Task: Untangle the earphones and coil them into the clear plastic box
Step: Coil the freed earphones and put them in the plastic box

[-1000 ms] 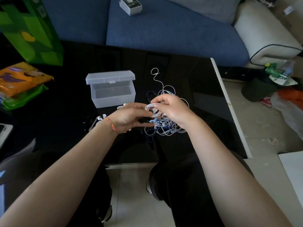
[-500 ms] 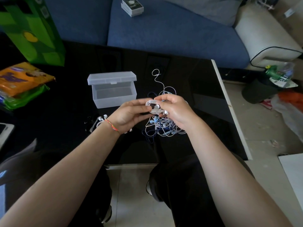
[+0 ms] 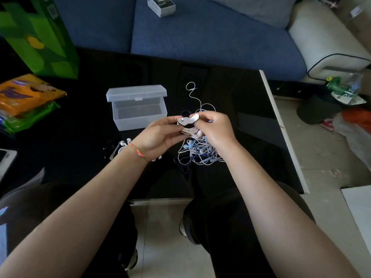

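A tangle of white, pale blue and dark blue earphones lies on the black table; one white cord snakes away toward the sofa. Above the tangle I hold a small white coil of earphone cord between both hands. My left hand pinches the coil from the left and my right hand grips it from the right. The clear plastic box stands open just left of my hands, its lid tipped back and nothing inside.
More white earphones lie on the table near my left wrist. An orange and green snack pack and a green carton sit at the left. A blue sofa runs behind the table, with clutter on the floor at right.
Both hands lifted the white coil slightly up and away from the tangle, toward the box side; the fingers shifted around the coil. The tangle and box stayed put.
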`<action>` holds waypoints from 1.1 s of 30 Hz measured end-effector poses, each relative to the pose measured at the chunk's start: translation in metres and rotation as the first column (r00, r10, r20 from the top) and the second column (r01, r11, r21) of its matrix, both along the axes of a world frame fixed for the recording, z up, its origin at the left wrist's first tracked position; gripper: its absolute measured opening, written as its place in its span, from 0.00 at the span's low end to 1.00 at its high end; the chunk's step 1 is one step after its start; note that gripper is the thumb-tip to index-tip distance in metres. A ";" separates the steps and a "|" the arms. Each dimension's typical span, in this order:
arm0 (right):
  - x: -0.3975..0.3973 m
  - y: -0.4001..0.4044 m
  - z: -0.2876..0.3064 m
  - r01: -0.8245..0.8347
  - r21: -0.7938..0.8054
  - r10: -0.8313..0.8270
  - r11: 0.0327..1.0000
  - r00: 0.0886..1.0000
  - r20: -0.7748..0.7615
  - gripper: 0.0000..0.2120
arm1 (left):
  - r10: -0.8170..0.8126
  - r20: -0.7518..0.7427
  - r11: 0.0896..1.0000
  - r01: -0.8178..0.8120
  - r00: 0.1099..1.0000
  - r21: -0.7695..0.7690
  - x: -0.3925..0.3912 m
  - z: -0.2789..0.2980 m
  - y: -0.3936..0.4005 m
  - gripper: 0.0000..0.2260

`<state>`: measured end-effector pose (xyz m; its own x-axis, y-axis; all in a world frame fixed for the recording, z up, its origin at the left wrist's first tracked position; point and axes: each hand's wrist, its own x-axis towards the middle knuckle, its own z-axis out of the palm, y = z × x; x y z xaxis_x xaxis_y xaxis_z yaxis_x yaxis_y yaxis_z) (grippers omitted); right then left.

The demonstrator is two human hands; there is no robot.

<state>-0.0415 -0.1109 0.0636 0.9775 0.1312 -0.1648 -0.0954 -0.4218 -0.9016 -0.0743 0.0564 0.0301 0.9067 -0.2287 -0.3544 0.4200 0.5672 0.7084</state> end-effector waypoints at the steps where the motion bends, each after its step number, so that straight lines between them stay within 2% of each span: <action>1: 0.001 -0.001 0.000 0.011 0.007 -0.011 1.000 1.000 0.002 0.07 | -0.047 -0.005 0.999 0.047 0.999 0.012 -0.001 0.000 0.001 0.16; 4: 0.002 -0.002 0.001 0.009 -0.018 -0.009 1.000 1.000 0.029 0.08 | -0.153 -0.028 0.979 0.155 0.988 0.134 -0.002 -0.001 0.003 0.18; 6: 0.003 -0.002 0.000 0.011 -0.027 -0.010 1.000 0.999 0.050 0.08 | -0.141 -0.035 0.980 0.144 0.989 0.138 -0.002 -0.002 0.002 0.19; 9: 0.003 -0.001 0.000 0.027 -0.022 -0.026 0.999 0.998 0.055 0.10 | -0.039 -0.026 0.997 0.041 0.999 0.068 0.000 -0.003 -0.001 0.15; 13: 0.001 0.002 0.000 0.019 -0.018 -0.018 1.000 0.999 0.038 0.07 | 0.141 -0.052 0.988 -0.137 0.989 0.072 0.002 -0.009 -0.004 0.08; 17: -0.001 0.006 -0.006 -0.020 -0.052 0.020 0.998 1.000 0.005 0.08 | 0.298 -0.082 0.952 -0.291 0.951 0.095 0.000 -0.013 -0.009 0.07; 19: -0.002 0.007 -0.007 -0.037 -0.031 0.036 0.999 0.999 -0.028 0.08 | 0.345 -0.073 0.936 -0.337 0.936 0.097 0.000 -0.012 -0.012 0.10; 21: -0.003 0.008 -0.006 -0.033 0.009 0.034 0.999 0.998 -0.055 0.07 | 0.340 -0.067 0.938 -0.334 0.938 0.092 0.001 -0.011 -0.011 0.13; 25: -0.004 0.010 -0.002 -0.019 0.058 0.024 0.998 0.996 -0.082 0.06 | 0.281 -0.074 0.959 -0.277 0.957 0.059 0.004 -0.005 -0.007 0.12; 30: -0.004 0.007 0.003 -0.121 0.049 0.125 0.991 0.988 -0.094 0.07 | 0.328 -0.017 0.936 -0.322 0.945 0.138 0.004 -0.011 -0.001 0.11; 33: -0.003 0.006 0.004 -0.070 0.119 0.088 0.990 0.985 -0.150 0.06 | 0.311 0.011 0.941 -0.309 0.950 0.140 0.005 -0.013 0.003 0.12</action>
